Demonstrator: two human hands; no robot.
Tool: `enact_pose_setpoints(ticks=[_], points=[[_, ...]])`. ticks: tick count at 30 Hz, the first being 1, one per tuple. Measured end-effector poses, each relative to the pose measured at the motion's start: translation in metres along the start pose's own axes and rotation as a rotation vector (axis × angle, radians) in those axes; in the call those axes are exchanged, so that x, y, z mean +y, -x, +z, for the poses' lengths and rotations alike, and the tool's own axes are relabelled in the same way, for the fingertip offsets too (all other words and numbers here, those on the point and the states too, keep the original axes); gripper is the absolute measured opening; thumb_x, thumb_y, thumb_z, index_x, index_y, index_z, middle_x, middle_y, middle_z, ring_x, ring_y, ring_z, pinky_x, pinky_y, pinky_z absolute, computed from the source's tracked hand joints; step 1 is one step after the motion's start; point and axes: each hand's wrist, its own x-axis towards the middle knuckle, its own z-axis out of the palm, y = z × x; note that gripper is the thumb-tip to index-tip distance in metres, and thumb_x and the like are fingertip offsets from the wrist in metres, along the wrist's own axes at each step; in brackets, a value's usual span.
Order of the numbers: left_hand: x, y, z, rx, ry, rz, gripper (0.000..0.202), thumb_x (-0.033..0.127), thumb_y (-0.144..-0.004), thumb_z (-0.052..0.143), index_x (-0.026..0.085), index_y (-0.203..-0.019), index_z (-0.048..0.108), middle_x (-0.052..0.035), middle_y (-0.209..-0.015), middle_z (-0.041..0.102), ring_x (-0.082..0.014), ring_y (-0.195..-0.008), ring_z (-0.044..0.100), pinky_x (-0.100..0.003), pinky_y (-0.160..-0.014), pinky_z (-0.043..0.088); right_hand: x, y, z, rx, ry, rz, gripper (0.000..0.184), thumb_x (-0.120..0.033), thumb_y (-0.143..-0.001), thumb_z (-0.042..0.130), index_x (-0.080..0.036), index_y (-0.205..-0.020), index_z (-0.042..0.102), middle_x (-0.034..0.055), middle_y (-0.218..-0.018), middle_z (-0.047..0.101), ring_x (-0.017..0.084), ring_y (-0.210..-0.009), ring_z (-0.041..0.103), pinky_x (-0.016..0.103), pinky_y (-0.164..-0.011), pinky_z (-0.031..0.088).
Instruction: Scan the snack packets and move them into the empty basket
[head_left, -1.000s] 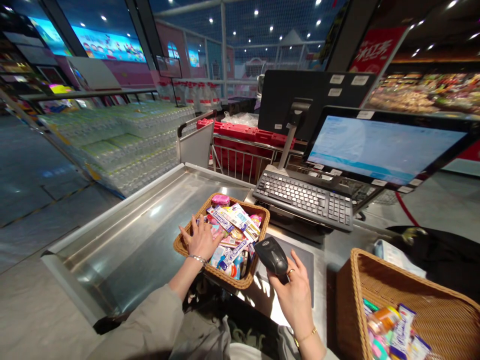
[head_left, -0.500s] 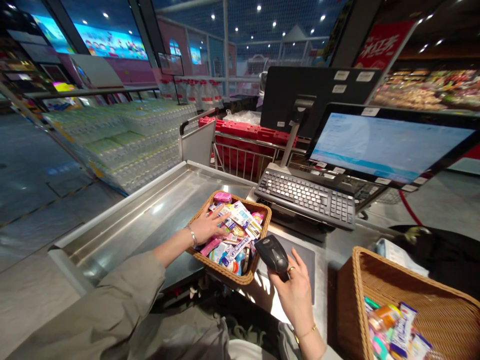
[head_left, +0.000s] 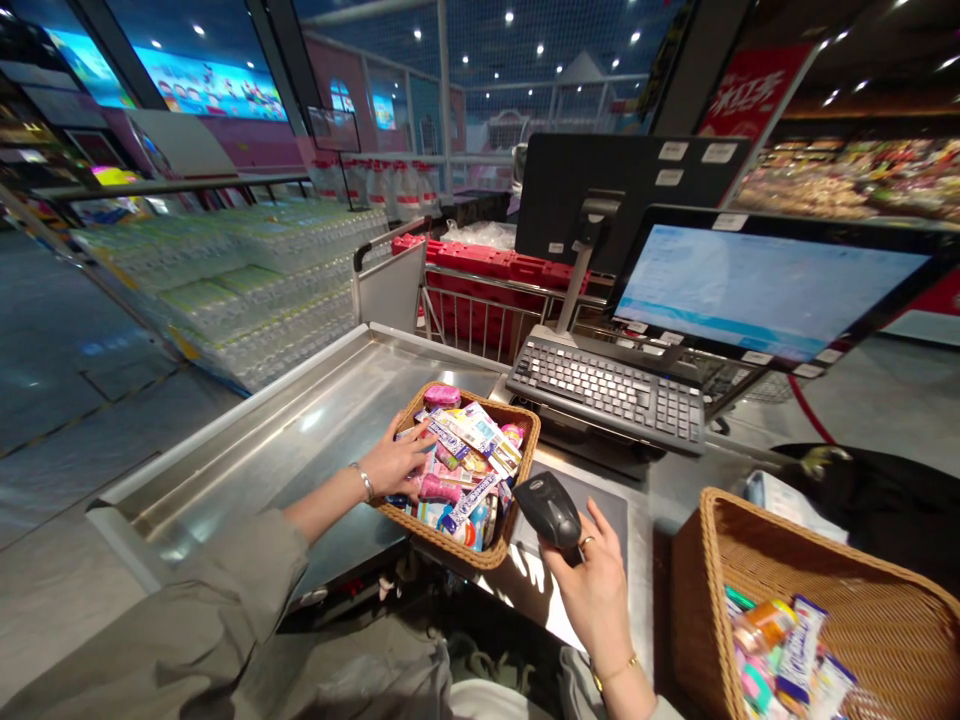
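My left hand (head_left: 394,464) is at the left side of a wicker basket (head_left: 534,440), fingers spread over the small packets in it. Under and beside its fingertips lie a blue-and-white packet (head_left: 448,442) and a pink packet (head_left: 439,488); the thumb side is partly hidden among the goods. A pink case (head_left: 442,396) sits at the basket's far corner. Closed round the handle of a black barcode scanner (head_left: 549,510), my right hand (head_left: 596,580) holds it just right of the basket, above the counter, its head towards the packets.
A larger wicker basket (head_left: 877,620) with several snack packets and an orange-capped bottle (head_left: 766,626) stands at right. Behind the counter (head_left: 300,430) are a keyboard (head_left: 607,385), a lit monitor (head_left: 765,285) and a second screen's black back (head_left: 630,190). A metal cart (head_left: 480,318) is beyond.
My left hand has drawn back to the left across the basket, uncovering more of the blue-and-white and pink packets. The right hand and scanner hold nearly the same place.
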Motion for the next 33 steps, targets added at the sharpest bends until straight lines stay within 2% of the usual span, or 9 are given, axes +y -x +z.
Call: enact_pose_setpoints(ticks=[5, 10, 13, 18, 22, 26, 33], points=[[0.002, 0.010, 0.022, 0.022, 0.053, -0.084, 0.035, 0.055, -0.071, 0.071, 0.025, -0.089, 0.067, -0.0064, -0.151, 0.041, -0.0325, -0.147, 0.014, -0.066, -0.108, -0.015, -0.004, -0.001, 0.002, -0.008, 0.000, -0.004, 0.022, -0.033, -0.075, 0.065, -0.021, -0.091, 0.072, 0.0082, -0.115, 0.069, 0.031, -0.131, 0.042, 0.050, -0.106, 0.038], [0.010, 0.018, 0.024, 0.041, 0.161, -0.179, 0.036, 0.056, -0.071, 0.070, 0.027, -0.092, 0.068, -0.0060, -0.152, 0.039, -0.0330, -0.148, 0.013, -0.069, -0.109, -0.009, -0.003, 0.000, 0.005, -0.018, -0.014, -0.016, 0.026, -0.037, -0.075, 0.066, -0.021, -0.095, 0.072, 0.0084, -0.114, 0.069, 0.032, -0.131, 0.042, 0.052, -0.105, 0.038], [0.018, 0.021, 0.021, 0.091, 0.184, -0.240, 0.035, 0.055, -0.073, 0.069, 0.026, -0.092, 0.066, -0.0063, -0.152, 0.039, -0.0338, -0.147, 0.016, -0.071, -0.108, -0.007, -0.003, 0.000, 0.005, -0.020, -0.008, -0.022, 0.027, -0.037, -0.076, 0.065, -0.022, -0.097, 0.072, 0.0079, -0.115, 0.068, 0.032, -0.132, 0.041, 0.053, -0.105, 0.038], [0.039, 0.020, 0.011, 0.271, 0.069, -0.323, 0.028, 0.047, -0.078, 0.068, 0.023, -0.092, 0.064, -0.0070, -0.150, 0.043, -0.0350, -0.146, 0.018, -0.073, -0.107, -0.012, -0.004, -0.002, 0.003, -0.013, 0.008, -0.029, 0.028, -0.037, -0.076, 0.065, -0.022, -0.098, 0.071, 0.0078, -0.119, 0.067, 0.032, -0.133, 0.040, 0.053, -0.105, 0.038], [0.058, 0.012, 0.001, 0.392, 0.002, -0.323, 0.023, 0.041, -0.078, 0.069, 0.023, -0.091, 0.063, -0.0072, -0.149, 0.044, -0.0356, -0.146, 0.020, -0.072, -0.109, -0.012, -0.005, -0.005, 0.000, 0.005, 0.025, -0.047, 0.023, -0.037, -0.075, 0.065, -0.022, -0.092, 0.071, 0.0075, -0.120, 0.067, 0.033, -0.132, 0.041, 0.053, -0.103, 0.039], [0.074, 0.000, -0.008, 0.501, -0.029, -0.320, 0.020, 0.035, -0.077, 0.070, 0.022, -0.090, 0.060, -0.0080, -0.147, 0.046, -0.0374, -0.144, 0.025, -0.075, -0.109, -0.007, -0.010, -0.009, -0.006, 0.017, 0.054, -0.081, 0.019, -0.032, -0.075, 0.062, -0.022, -0.089, 0.071, 0.0069, -0.120, 0.067, 0.032, -0.133, 0.040, 0.053, -0.103, 0.039], [0.096, -0.021, -0.020, 0.599, -0.020, -0.292, 0.017, 0.029, -0.076, 0.071, 0.022, -0.085, 0.058, -0.0075, -0.146, 0.048, -0.0383, -0.144, 0.023, -0.076, -0.109, -0.005, -0.016, -0.017, -0.016, 0.038, 0.138, -0.152, 0.020, -0.026, -0.074, 0.061, -0.021, -0.090, 0.071, 0.0064, -0.122, 0.066, 0.032, -0.134, 0.038, 0.053, -0.103, 0.039]])
